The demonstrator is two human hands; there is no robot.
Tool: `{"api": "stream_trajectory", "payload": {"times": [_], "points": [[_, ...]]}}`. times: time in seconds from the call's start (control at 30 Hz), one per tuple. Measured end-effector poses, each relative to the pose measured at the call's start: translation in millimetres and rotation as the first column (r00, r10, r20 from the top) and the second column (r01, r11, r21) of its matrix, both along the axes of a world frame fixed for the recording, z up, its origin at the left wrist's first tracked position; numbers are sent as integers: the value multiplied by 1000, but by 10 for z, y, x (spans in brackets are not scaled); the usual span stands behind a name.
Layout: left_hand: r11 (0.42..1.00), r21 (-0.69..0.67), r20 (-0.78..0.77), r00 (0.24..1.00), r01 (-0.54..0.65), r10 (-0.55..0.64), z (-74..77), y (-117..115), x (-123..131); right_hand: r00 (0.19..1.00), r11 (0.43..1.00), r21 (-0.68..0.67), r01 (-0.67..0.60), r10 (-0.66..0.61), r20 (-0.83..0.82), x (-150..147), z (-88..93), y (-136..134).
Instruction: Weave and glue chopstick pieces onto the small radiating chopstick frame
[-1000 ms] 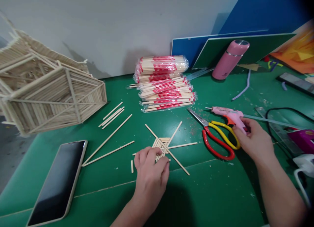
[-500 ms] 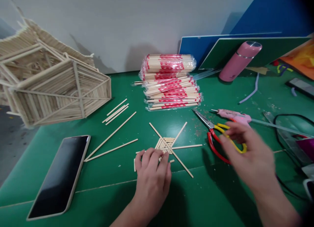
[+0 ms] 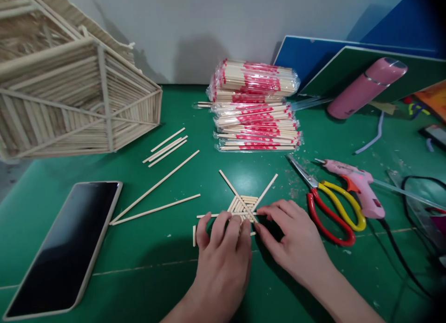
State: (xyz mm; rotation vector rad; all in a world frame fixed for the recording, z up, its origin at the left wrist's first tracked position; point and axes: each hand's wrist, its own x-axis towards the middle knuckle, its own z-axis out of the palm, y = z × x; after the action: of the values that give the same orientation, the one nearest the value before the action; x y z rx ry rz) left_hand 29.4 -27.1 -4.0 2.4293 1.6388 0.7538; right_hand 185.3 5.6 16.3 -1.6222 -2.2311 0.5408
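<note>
On the green table both my hands are at a small star-like piece made of wooden sticks, with several long sticks crossing over a layer of short ones. My left hand curls over its near left side, hiding part of it, fingertips down on the sticks. At its right edge my right hand grips the stick ends between thumb and fingers. A short cut stick lies beside my left fingers. Right of the hands are scissors with red and yellow handles and a pink glue gun.
Two long sticks and several shorter sticks lie at left, near a phone. Behind them stands a large stick-built model. Wrapped chopsticks are stacked at the back. A pink bottle leans against boards.
My right hand has moved left from over the scissors to the stick piece and taken hold of its right side. My left hand has stayed on the piece. The view has shifted slightly.
</note>
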Motion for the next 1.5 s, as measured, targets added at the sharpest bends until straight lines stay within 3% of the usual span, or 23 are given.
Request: {"api": "stream_trajectory", "payload": {"times": [0.57,1.0,1.13,1.27,1.5], "points": [[999,40,-106,994,-10,14,34,41,38,999,998,-49,33,-31,35,-62,22,24],[996,84,-44,999,-19,22,5,49,43,999,998,-44,50,-49,22,-78,9,19],[997,71,3,1000,-28,28,14,43,34,994,998,-33,55,-57,-91,-23,66,-8],[999,30,-6,999,-45,46,71,66,47,960,988,-4,153,-149,-237,139,113,-61],[990,142,-75,997,20,-9,80,47,94,864,899,28,437,-411,-291,612,95,-184]]}}
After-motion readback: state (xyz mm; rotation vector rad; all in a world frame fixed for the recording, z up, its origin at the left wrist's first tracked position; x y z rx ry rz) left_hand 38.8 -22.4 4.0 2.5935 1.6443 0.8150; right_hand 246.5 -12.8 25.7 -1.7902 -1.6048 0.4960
